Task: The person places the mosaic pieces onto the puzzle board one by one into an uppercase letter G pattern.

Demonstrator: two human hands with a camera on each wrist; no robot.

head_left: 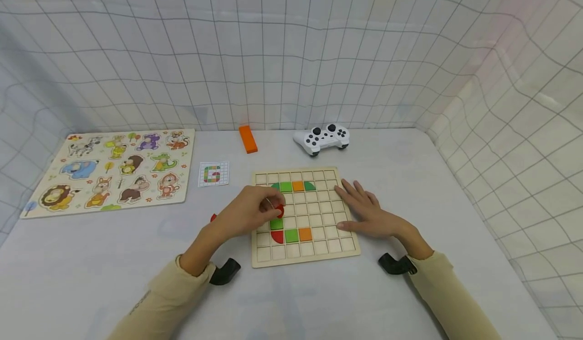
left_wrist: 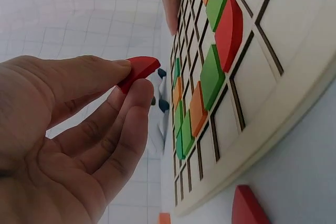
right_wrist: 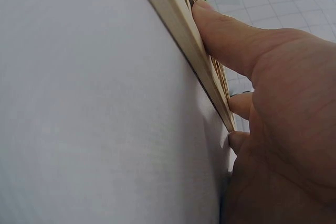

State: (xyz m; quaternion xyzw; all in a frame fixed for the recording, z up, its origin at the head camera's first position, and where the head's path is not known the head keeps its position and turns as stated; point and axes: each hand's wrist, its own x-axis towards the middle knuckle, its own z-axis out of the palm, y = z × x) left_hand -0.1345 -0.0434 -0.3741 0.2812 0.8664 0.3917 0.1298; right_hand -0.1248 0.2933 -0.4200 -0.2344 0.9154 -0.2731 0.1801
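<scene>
My left hand (head_left: 248, 209) pinches a red quarter-circle tile (left_wrist: 140, 71) between thumb and fingers, just above the left side of a wooden grid board (head_left: 321, 207). Below the hand on the board lie a green square (head_left: 276, 224), a red quarter-circle (head_left: 277, 237), another green square (head_left: 291, 236) and an orange square (head_left: 305, 234). An orange tile (left_wrist: 197, 109), hidden by the hand from the head camera, sits further up that column. Across the top runs a row of green and orange tiles (head_left: 298, 185). With fingers spread, my right hand (head_left: 371, 216) rests on the board's right edge.
A loose red piece (left_wrist: 248, 205) lies left of the board, partly behind the left wrist. Beyond are a small pattern card (head_left: 213, 174), an orange block (head_left: 248, 139) and a white game controller (head_left: 322, 139). An animal puzzle board (head_left: 111, 170) fills the far left.
</scene>
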